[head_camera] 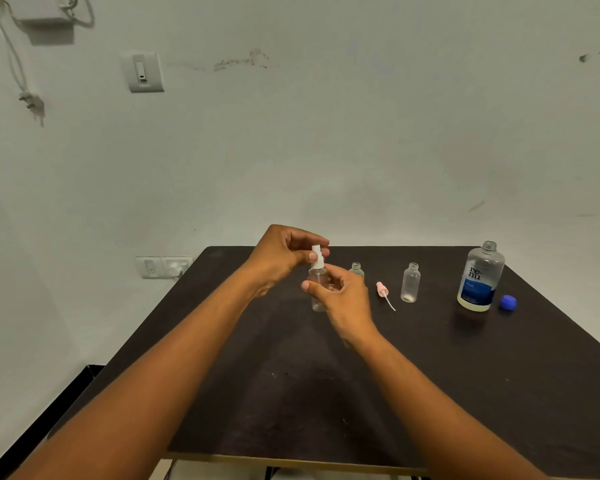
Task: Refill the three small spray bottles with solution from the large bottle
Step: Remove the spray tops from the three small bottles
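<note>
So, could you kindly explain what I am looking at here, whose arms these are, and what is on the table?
There is no machine: a person wears a camera on the head, looking forward and down, so the arms are their own. The left hand pinches the white spray top of a small clear bottle, which the right hand grips. On the dark table stand two more small open bottles, a loose pink sprayer, the large uncapped solution bottle and its blue cap.
</note>
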Motion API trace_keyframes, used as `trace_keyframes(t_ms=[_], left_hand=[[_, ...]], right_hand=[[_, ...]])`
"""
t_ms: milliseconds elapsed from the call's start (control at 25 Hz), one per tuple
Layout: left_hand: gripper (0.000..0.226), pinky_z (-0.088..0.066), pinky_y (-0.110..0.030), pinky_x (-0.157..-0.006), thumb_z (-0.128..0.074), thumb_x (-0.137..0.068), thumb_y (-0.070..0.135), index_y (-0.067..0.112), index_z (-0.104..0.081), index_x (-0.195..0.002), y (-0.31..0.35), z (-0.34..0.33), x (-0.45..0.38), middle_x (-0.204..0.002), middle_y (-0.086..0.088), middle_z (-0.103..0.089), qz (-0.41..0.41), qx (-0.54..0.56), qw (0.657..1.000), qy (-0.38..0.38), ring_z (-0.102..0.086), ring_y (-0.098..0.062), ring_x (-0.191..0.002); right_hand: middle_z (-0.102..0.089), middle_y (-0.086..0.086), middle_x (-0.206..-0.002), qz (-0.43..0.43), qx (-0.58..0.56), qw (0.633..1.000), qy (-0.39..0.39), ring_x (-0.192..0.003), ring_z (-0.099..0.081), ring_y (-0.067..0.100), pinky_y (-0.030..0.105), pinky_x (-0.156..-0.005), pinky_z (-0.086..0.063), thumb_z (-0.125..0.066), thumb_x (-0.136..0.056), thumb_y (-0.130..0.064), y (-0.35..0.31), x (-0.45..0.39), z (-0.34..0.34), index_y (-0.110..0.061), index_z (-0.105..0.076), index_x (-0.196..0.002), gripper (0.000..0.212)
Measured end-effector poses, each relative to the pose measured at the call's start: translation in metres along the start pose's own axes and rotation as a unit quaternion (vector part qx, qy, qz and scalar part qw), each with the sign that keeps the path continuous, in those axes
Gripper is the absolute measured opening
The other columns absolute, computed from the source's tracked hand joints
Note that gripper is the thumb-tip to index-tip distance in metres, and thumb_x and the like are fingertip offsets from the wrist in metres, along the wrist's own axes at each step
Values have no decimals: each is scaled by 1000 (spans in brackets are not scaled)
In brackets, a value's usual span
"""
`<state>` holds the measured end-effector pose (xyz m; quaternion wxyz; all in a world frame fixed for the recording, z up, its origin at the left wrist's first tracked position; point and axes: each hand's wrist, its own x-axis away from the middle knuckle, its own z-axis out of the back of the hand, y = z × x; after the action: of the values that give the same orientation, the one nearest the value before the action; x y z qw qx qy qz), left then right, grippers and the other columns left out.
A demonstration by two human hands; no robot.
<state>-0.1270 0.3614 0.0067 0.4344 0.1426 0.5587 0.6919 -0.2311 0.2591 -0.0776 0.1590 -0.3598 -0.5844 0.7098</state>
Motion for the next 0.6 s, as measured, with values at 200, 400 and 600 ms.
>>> trace_keyframes(t_ms=[200, 400, 600], left_hand=[[27, -60, -25, -71, -92, -72, 29, 14, -75, -87, -6, -13, -2, -81, 1, -75, 8, -101, 988, 113, -71, -12, -74], [30, -59, -25, -92, -68, -91, -7, 11, -77, -114, 1, 3, -2, -106, 0, -79, -26, -51, 998, -36, -74, -11, -104], [11, -56, -21, -77, -77, -89, 13, 19, -79, -99, 2, -5, -8, -91, 5, -76, -51, -164, 985, 34, -72, -6, -84]], right_hand=[[-75, -8, -96, -13, 8, 1000, -3, -92, -71, 8, 17, -74, -54, -80, -86, -21, -1, 3, -5, -22, -73, -115, 29], [-73, 0, -95, 0, 9, 1000, -1, -90, -70, 16, 26, -78, -60, -76, -89, -19, -2, 2, 0, -26, -71, -103, 17], [-68, 1, -85, 9, 27, 999, -18, -79, -64, 13, 35, -75, -56, -70, -91, -19, 6, -2, -6, -22, -69, -98, 8]])
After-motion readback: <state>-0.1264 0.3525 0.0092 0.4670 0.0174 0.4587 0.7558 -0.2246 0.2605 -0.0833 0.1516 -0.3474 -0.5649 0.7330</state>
